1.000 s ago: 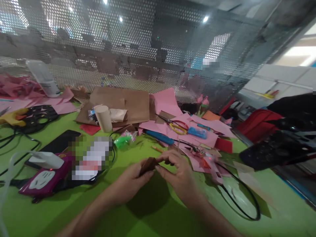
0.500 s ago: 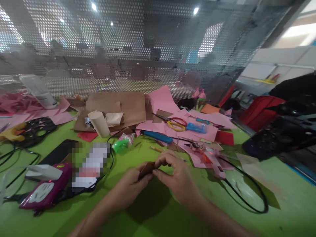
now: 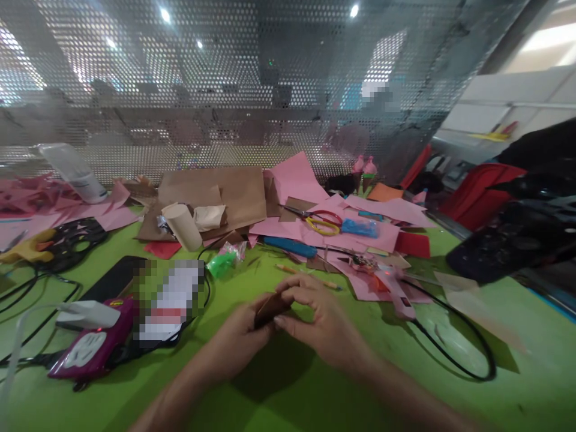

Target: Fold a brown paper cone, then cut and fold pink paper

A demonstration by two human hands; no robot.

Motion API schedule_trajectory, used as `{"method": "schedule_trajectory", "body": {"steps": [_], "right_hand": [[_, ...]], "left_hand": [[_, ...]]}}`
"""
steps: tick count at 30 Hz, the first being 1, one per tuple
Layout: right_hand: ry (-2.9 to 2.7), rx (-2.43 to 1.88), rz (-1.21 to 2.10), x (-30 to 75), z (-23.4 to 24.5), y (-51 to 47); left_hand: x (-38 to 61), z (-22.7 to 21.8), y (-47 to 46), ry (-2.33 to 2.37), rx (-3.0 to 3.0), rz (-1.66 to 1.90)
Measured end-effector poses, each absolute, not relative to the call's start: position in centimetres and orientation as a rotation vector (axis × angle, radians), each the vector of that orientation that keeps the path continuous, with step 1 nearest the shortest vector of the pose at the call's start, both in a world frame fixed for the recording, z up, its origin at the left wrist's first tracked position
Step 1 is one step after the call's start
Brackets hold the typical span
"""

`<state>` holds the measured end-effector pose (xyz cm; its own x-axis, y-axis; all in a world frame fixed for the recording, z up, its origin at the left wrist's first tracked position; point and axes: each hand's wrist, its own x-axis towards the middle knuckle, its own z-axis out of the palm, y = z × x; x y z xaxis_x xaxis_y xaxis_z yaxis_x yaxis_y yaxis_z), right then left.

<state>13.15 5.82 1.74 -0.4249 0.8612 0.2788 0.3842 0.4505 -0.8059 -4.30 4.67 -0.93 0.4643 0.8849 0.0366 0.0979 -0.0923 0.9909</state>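
Note:
Between my two hands, low over the green table, is a small piece of brown paper [image 3: 269, 307], rolled or folded. My left hand [image 3: 240, 339] is closed around its left side, thumb along the near edge. At its right edge my right hand [image 3: 319, 318] pinches it with thumb and curled fingers. Much of the paper is hidden by the fingers, so its full shape cannot be made out. Just beyond my right hand lies a pencil [image 3: 330, 284].
A purple power strip [image 3: 96, 345] and a phone [image 3: 173, 300] lie at left. Scissors [image 3: 324, 223], a blue cutter [image 3: 290, 246] and pink paper [image 3: 299, 177] spread behind. A pink glue gun [image 3: 400, 297] with a looping black cable sits at right. A cardboard tube [image 3: 182, 227] stands tilted.
The view has shifted slightly. My right fingers have moved a little on the brown paper, and more of the pencil shows behind them. Both hands keep their hold.

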Motion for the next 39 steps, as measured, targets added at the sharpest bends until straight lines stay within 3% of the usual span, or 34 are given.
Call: {"method": "schedule_trajectory", "body": {"steps": [16, 27, 39], "right_hand": [[-2.046, -1.03, 0.891, 13.3, 1.8, 6.2], [-2.015, -1.009, 0.901, 13.2, 1.8, 6.2], [-2.024, -0.996, 0.905, 13.0, 1.3, 6.1]], "left_hand": [[-5.8, -1.3, 4.7, 0.672, 1.223, 0.812], [-6.2, -0.7, 4.2, 0.988, 1.16, 0.786], [-6.0, -0.9, 4.4, 1.007, 1.27, 0.8]]}}
